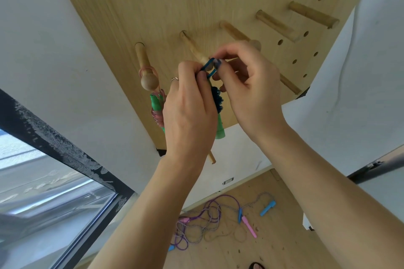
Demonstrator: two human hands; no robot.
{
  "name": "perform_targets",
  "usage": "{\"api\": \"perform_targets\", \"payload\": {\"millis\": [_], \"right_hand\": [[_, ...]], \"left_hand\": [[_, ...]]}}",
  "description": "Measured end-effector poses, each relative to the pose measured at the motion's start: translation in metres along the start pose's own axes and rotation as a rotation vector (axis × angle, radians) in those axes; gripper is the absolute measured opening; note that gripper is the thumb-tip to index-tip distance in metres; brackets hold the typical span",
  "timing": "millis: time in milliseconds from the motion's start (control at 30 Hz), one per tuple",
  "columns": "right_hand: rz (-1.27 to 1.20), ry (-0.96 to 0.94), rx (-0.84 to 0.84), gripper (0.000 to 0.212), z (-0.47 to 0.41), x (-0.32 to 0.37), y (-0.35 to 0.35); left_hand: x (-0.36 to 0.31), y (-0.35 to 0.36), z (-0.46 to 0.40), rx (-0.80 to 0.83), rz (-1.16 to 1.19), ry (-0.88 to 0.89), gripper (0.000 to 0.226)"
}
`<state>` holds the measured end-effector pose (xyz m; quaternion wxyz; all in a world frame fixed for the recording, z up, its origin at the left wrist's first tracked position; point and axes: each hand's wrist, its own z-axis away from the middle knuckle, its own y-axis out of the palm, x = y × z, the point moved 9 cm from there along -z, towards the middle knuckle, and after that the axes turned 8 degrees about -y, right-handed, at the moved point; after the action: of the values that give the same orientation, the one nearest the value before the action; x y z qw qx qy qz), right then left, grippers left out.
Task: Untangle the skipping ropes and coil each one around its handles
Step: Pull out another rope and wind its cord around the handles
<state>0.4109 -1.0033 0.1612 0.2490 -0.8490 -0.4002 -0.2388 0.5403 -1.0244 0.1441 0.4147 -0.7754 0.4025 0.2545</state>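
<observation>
My left hand point(189, 113) and my right hand point(249, 85) are raised to a wooden pegboard point(196, 6). Both pinch a loop of blue rope point(210, 67) at the tip of a wooden peg point(194, 48). Below the loop hangs the coiled blue rope point(216, 98) with green handles point(219, 129), partly hidden by my left hand. A pink rope point(156, 113) coiled on green handles hangs from the peg point(145, 65) to the left. On the floor lie tangled ropes point(209, 220), purple and speckled, with pink handles point(249, 226) and blue handles point(267, 208).
Several more pegs point(275, 23) stick out of the board to the right, with rows of open holes. A window with a black frame point(65, 153) is at the lower left. A white wall surrounds the board. A wall socket point(228, 180) sits above the wooden floor.
</observation>
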Motion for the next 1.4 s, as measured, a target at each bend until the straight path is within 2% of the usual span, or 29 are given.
{"api": "perform_targets", "payload": {"millis": [300,667,1033,1200,1400], "right_hand": [[-0.113,0.077,0.061,0.013,-0.008,-0.010,0.006],[-0.148,0.188,0.060,0.012,-0.023,-0.025,0.021],[-0.049,0.108,0.069,0.013,-0.022,-0.022,0.020],[0.013,0.090,0.053,0.017,-0.007,-0.022,0.017],[-0.003,0.174,-0.019,0.020,0.033,-0.031,0.011]], "left_hand": [[0.004,0.002,-0.016,0.003,0.014,0.000,0.019],[0.014,0.012,-0.031,0.040,0.007,-0.163,0.018],[0.014,0.014,-0.029,0.046,0.010,-0.173,0.017],[0.005,0.002,-0.015,0.012,-0.067,-0.089,0.035],[0.007,0.004,0.026,0.086,-0.169,0.042,0.056]]}}
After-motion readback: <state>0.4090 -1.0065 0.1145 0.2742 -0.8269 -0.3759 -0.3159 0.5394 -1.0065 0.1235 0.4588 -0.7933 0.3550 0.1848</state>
